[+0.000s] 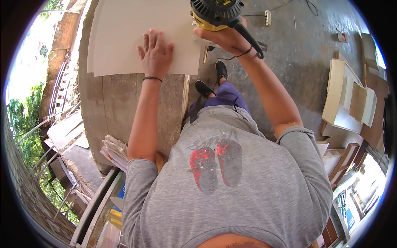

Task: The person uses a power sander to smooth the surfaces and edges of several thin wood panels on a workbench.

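We have the yellow-and-black power tool [215,14] at the right edge of the pale sheet [120,37], our right hand [229,39] gripping its body, those fingers mostly hidden. Best, we judge, to hold it level and let our left hand [158,53], flat with fingers spread, steady the sheet on the worktop [120,99].

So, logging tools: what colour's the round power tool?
Power tool: black and yellow, best in head view.
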`<act>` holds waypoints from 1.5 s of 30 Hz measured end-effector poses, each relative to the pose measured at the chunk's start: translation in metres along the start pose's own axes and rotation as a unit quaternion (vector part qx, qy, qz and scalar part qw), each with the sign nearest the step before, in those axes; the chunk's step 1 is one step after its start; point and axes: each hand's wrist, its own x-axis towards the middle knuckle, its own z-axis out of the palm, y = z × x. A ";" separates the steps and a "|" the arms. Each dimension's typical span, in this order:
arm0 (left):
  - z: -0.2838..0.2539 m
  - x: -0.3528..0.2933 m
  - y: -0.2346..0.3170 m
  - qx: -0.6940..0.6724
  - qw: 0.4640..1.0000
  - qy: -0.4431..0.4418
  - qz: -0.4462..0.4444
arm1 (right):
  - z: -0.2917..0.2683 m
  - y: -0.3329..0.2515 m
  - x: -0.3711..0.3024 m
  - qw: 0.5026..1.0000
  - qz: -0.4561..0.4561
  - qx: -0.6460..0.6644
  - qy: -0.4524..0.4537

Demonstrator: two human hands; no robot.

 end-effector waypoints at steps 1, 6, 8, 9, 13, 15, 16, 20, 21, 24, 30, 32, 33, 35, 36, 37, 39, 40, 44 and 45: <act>0.003 -0.001 0.002 0.028 1.000 0.001 0.003 | 0.003 0.002 0.002 1.000 -0.005 0.013 0.004; 0.007 -0.001 0.006 0.041 0.999 -0.009 -0.004 | 0.022 0.023 0.007 0.990 0.037 0.126 -0.040; 0.007 -0.002 0.007 0.044 0.999 -0.006 -0.008 | 0.017 0.011 0.008 0.995 0.052 0.069 -0.051; 0.008 -0.001 0.009 0.044 0.999 -0.003 -0.009 | 0.019 0.012 0.007 0.991 0.077 0.088 -0.061; 0.007 -0.001 0.011 0.043 0.999 0.007 -0.011 | 0.019 0.010 0.003 0.997 0.035 0.049 -0.052; 0.007 0.000 0.012 0.041 0.999 0.015 -0.012 | 0.022 0.015 -0.004 0.998 -0.003 0.037 -0.048; 0.007 0.000 0.012 0.038 0.999 0.021 -0.013 | 0.024 0.013 -0.008 0.997 -0.008 0.045 -0.055; 0.008 0.000 0.013 0.048 0.998 0.030 -0.017 | 0.035 0.009 -0.032 0.997 -0.009 0.030 -0.077; 0.010 0.000 0.014 0.048 0.998 0.034 -0.016 | 0.036 0.007 -0.040 0.997 0.015 0.038 -0.068; 0.010 0.000 0.012 0.021 0.999 0.048 -0.006 | 0.052 0.017 -0.064 0.995 0.019 0.081 -0.050; 0.011 -0.002 0.011 0.012 0.998 0.055 0.000 | 0.051 -0.012 -0.101 0.995 0.011 0.096 -0.035; 0.011 0.000 0.012 0.013 0.998 0.056 -0.002 | 0.046 -0.031 -0.111 0.985 0.067 0.156 -0.031; 0.011 0.001 0.013 0.008 0.998 0.058 0.000 | 0.048 -0.038 -0.117 0.961 0.132 0.240 -0.022; 0.012 0.005 0.010 -0.027 0.998 0.062 -0.004 | 0.047 -0.045 -0.123 0.959 0.133 0.252 -0.007; 0.011 0.006 0.007 -0.057 0.996 0.063 -0.009 | 0.047 -0.050 -0.126 0.957 0.134 0.257 0.000; 0.009 0.006 0.004 -0.085 0.994 0.063 -0.018 | 0.045 -0.054 -0.126 0.970 0.080 0.228 0.002; 0.004 -0.001 -0.003 -0.235 0.960 0.145 -0.044 | 0.043 -0.056 -0.132 0.974 0.046 0.220 -0.015; -0.002 -0.007 -0.007 -0.307 0.931 0.190 -0.058 | 0.038 -0.059 -0.135 0.947 0.075 0.313 -0.013; -0.030 -0.074 0.019 -0.307 0.902 0.285 -0.103 | 0.014 -0.056 -0.145 0.757 0.199 0.619 -0.066; -0.038 -0.098 0.029 -0.324 0.902 0.263 -0.114 | 0.004 -0.045 -0.147 0.822 0.173 0.539 -0.060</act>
